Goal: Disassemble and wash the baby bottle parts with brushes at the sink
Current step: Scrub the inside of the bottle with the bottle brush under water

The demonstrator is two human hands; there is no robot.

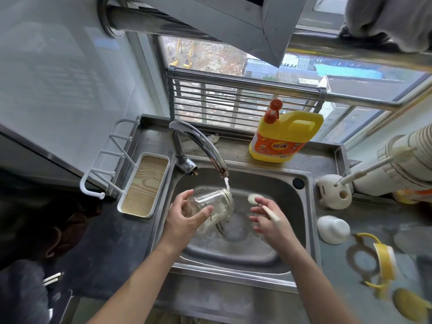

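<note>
Left hand grips one bottle; right hand, seemingly one brush.

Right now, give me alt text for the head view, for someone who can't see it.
Over a steel sink, the left hand holds a clear bottle tilted under the running tap while the right hand holds a brush. Yellow detergent stands behind the sink.

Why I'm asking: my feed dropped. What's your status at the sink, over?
Left hand grips glass bottle, mouth at the tap stream. Right hand holds brush beside it, over the sink. Nothing blocking.
</note>
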